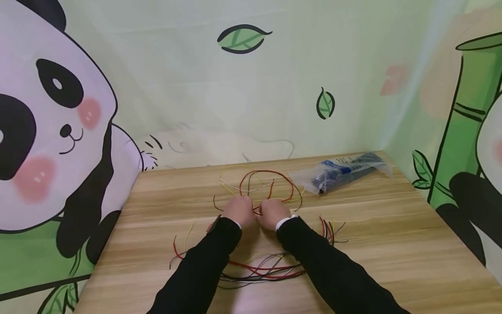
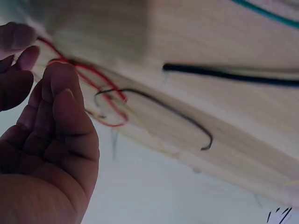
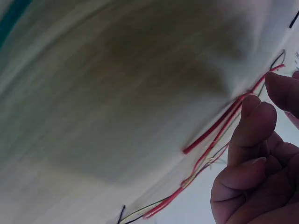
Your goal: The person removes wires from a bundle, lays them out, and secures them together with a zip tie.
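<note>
Head view: the left hand [image 1: 238, 211] and right hand [image 1: 274, 213] meet knuckles-up over the table [image 1: 396, 244], with part of the red wire [image 1: 267, 171] showing in the small gap between them. The wire loops beyond them, among thinner strands; such closeness probably gives control over a short, springy length. A wire bundle [image 1: 270, 275] lies nearer the person, perhaps there to leave working room. Black sleeves [image 1: 208, 266] cover stretches of it, so which ends belong together is unclear. The plastic bag [image 1: 341, 172] rests near the back edge; its dark contents are hard to identify. Fingertips are hidden.

Left wrist view: the left hand's fingers curl inward and seem to pinch the red wire at their tips, likely for a precise hold. A dark wire [image 2: 187, 117] arcs alongside. The other hand is cut off at the frame edge, and blur hides the exact contact.

Right wrist view: the right hand's thumb and finger appear to pinch the same red wire, presumably steadying it against the opposite grip. Whether the strands are twisted or merely crossing cannot be told.
</note>
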A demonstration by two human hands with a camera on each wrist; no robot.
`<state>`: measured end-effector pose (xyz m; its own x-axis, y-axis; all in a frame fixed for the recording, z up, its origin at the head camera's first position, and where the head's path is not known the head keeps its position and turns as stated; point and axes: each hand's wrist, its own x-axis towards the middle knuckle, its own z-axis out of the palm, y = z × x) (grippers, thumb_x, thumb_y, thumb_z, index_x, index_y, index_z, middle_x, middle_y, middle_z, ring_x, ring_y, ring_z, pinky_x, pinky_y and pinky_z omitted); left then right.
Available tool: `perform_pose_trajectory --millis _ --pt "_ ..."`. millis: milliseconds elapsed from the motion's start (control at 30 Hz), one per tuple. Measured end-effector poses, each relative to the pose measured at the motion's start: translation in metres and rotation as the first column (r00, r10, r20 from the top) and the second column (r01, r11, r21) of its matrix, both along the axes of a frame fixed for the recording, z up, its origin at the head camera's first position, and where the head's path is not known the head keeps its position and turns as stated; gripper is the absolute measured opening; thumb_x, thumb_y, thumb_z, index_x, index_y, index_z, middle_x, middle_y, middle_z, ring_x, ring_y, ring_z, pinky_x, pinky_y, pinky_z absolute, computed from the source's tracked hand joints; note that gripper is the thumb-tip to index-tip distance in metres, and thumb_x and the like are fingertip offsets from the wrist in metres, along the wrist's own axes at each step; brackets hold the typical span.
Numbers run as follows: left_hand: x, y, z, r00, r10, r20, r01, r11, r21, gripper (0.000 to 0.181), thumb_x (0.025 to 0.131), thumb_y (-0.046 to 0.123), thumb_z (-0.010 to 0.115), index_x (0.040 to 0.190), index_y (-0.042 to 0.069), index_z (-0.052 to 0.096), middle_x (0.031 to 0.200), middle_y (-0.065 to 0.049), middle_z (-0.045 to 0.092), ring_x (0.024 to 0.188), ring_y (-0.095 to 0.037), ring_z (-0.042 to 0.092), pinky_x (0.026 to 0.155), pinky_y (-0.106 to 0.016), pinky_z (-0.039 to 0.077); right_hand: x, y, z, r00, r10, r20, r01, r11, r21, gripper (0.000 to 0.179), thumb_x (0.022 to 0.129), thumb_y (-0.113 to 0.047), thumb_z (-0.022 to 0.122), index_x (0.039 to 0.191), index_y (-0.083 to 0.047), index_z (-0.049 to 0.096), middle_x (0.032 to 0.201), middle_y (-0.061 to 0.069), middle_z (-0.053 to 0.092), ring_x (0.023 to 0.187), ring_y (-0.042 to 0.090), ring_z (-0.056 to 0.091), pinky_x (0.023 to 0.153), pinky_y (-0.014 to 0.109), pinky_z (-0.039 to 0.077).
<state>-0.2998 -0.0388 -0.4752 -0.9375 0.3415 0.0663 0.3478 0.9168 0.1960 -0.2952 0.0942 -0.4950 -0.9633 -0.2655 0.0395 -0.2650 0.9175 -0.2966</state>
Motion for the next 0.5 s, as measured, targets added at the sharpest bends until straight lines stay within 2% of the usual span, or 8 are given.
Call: perform_pose_trajectory --millis 100,200,333,400,500 --pt "-0.007 0.002 -0.01 1.0 0.015 0.023 -0.015 1.0 -0.006 0.016 0.076 0.019 0.072 0.077 0.005 0.064 0.083 -0.01 0.068 0.072 -0.022 0.062 0.069 -0.038 0.051 -0.004 0.001 -0.005 1.0 0.006 -0.014 -0.006 1.0 0.013 0.037 0.083 -0.03 0.07 0.054 -0.015 0.051 0.056 -0.002 0.049 0.055 0.017 0.05 0.05 0.033 0.039" --pt "-0.009 0.008 -0.017 1.0 -0.016 0.01 0.016 0.999 -0.028 0.013 0.077 0.017 0.07 0.074 0.006 0.064 0.081 -0.01 0.067 0.074 -0.024 0.063 0.07 -0.037 0.052 -0.007 0.004 -0.008 1.0 0.013 -0.016 -0.013 1.0 0.025 0.03 0.082 -0.023 0.068 0.057 -0.014 0.054 0.06 0.001 0.055 0.059 0.02 0.056 0.054 0.035 0.045" --pt "-0.007 0.02 -0.021 0.995 -0.072 -0.064 0.066 0.994 -0.093 0.008 0.082 0.011 0.064 0.077 0.005 0.067 0.081 -0.011 0.068 0.079 -0.026 0.066 0.071 -0.037 0.053 -0.01 0.006 -0.011 0.999 0.027 -0.035 -0.024 0.998 0.062 0.017 0.082 -0.012 0.062 0.065 -0.012 0.06 0.072 0.007 0.065 0.069 0.025 0.064 0.063 0.039 0.051" --pt "-0.008 0.025 -0.026 0.99 -0.083 -0.114 0.068 0.989 -0.13 0.009 0.084 0.009 0.061 0.08 0.005 0.068 0.082 -0.011 0.068 0.08 -0.027 0.066 0.07 -0.037 0.054 -0.012 0.006 -0.014 0.998 0.042 -0.053 -0.038 0.996 0.075 0.014 0.082 -0.009 0.06 0.068 -0.011 0.062 0.076 0.008 0.067 0.072 0.027 0.065 0.066 0.04 0.052" --pt "-0.01 0.028 -0.032 0.985 -0.062 -0.162 0.039 0.989 -0.14 0.01 0.086 0.008 0.06 0.081 0.005 0.068 0.081 -0.011 0.068 0.078 -0.027 0.066 0.067 -0.037 0.054 -0.014 0.006 -0.016 0.995 0.069 -0.07 -0.062 0.994 0.095 0.014 0.082 -0.006 0.06 0.069 -0.01 0.062 0.077 0.009 0.067 0.073 0.027 0.065 0.067 0.039 0.052"
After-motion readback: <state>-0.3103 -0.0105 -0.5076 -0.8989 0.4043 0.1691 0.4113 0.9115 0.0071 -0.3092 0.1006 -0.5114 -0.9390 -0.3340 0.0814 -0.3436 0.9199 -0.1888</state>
